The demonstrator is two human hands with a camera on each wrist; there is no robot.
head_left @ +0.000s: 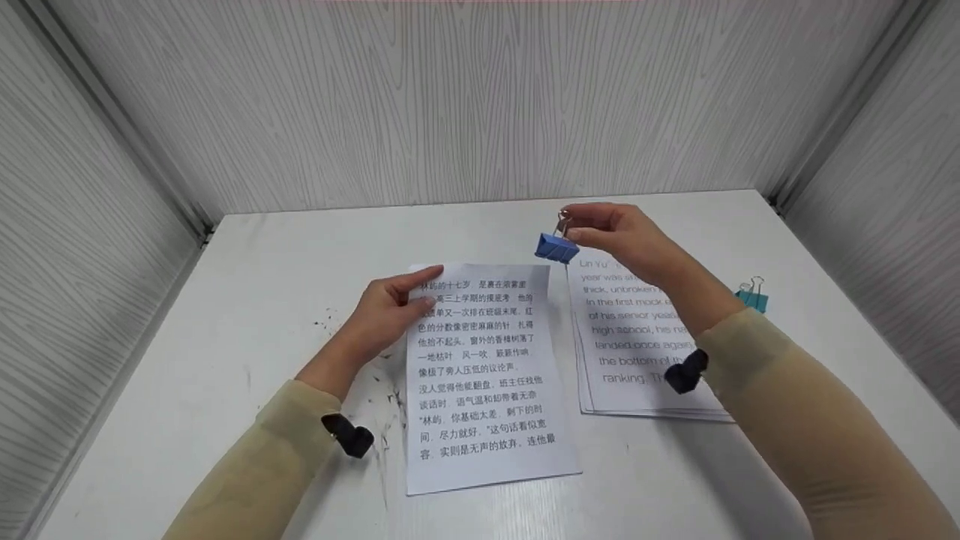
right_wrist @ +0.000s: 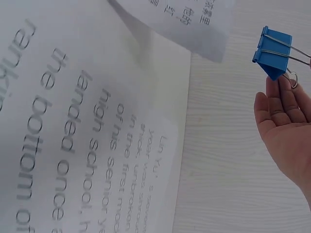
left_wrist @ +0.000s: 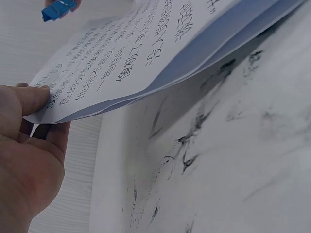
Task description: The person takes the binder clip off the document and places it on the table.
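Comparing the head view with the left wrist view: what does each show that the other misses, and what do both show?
Only the head view shows the right hand pinching the blue binder clip by its wire handles, the stack of English-text sheets and a teal binder clip lying on the table.

Only the left wrist view shows that the Chinese-text sheets are several, lifted at the corner off the table, with the thumb on top and fingers beneath.

Both show the left hand gripping those sheets, the blue clip, and dark scuff marks on the table.
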